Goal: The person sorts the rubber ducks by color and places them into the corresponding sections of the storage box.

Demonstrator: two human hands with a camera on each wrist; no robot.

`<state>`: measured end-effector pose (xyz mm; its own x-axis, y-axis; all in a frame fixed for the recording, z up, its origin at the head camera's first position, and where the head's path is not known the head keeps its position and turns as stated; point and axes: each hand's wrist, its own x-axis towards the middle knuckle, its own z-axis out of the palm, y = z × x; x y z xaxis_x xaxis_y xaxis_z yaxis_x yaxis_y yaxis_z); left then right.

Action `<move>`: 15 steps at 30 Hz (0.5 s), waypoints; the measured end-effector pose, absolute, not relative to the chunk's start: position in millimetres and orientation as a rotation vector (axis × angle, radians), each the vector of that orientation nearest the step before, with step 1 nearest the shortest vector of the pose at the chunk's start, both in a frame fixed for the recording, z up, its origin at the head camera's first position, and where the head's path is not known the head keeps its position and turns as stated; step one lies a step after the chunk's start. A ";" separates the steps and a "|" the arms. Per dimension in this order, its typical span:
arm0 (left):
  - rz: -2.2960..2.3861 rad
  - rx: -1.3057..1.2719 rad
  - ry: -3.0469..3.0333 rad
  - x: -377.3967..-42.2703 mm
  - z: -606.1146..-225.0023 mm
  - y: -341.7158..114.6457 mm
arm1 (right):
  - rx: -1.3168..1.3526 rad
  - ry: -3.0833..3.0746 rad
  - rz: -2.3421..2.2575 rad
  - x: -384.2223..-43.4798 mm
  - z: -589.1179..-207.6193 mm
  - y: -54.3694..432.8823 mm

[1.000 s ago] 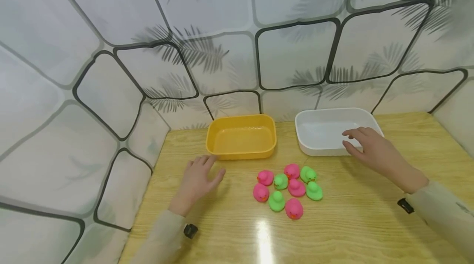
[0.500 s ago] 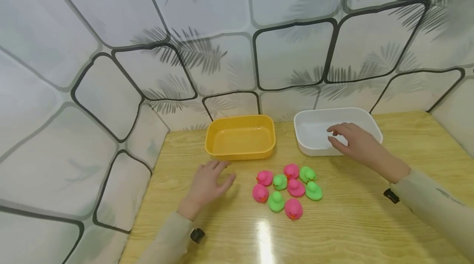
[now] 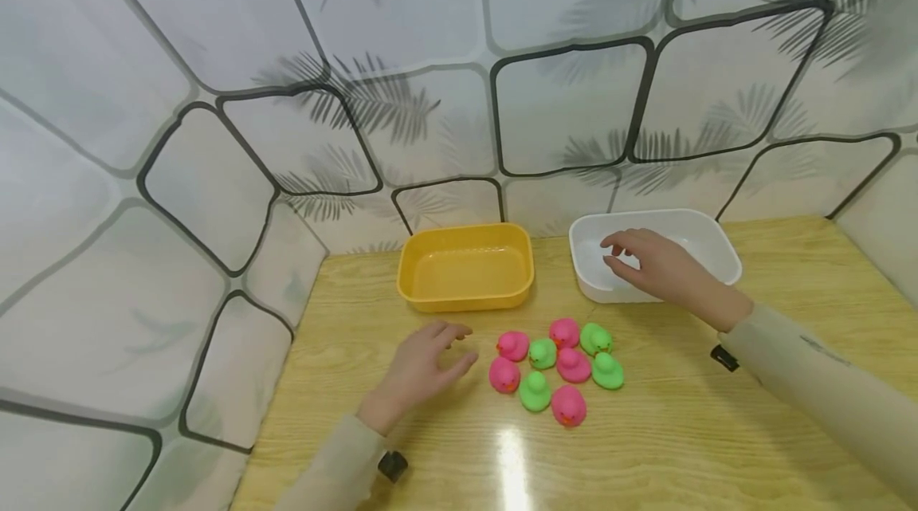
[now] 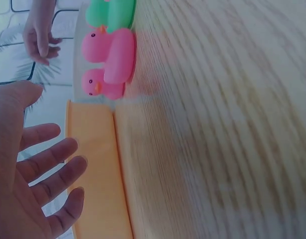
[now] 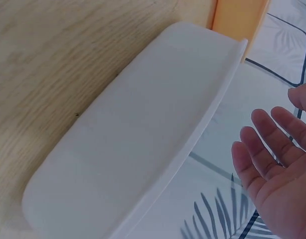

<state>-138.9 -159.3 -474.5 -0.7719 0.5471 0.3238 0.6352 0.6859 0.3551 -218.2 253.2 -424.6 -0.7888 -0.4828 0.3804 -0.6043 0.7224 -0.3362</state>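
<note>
Five pink plastic-looking toy ducks (image 3: 574, 365) and four green plastic-looking toy ducks (image 3: 543, 353) sit clustered on the light wood-grain desk (image 3: 645, 439), nearer the person than the rectangular orange-yellow tray (image 3: 466, 272) and the rectangular white tray (image 3: 620, 293), which stand apart by the wall (image 3: 566, 108). The left hand (image 3: 423, 371) is just left of the cluster, apart from the ducks, fingers widely parted and slightly bent. The right hand (image 3: 656, 260) is above the white tray, fingers loosely curved, with a moderate gap to the thumb.
</note>
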 end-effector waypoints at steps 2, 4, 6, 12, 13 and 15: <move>-0.679 -0.978 -2.707 -137.2 -474.1 -157.0 | 0.869 -2.661 0.670 -222.5 -423.4 249.0; -0.682 -0.997 -2.711 -136.0 -474.0 -154.6 | 0.875 -2.670 0.678 -227.2 -423.1 245.2; -0.689 -1.009 -2.734 -134.9 -473.2 -152.1 | 0.880 -2.682 0.679 -231.2 -423.4 241.1; -0.691 -1.048 -2.754 -133.1 -474.7 -146.3 | 0.903 -2.722 0.656 -241.9 -426.4 229.5; -0.688 -1.058 -2.749 -132.7 -475.0 -145.6 | 0.907 -2.728 0.657 -243.4 -427.0 227.9; -0.688 -1.073 -2.748 -131.6 -475.1 -143.9 | 0.912 -2.740 0.654 -246.2 -428.3 224.9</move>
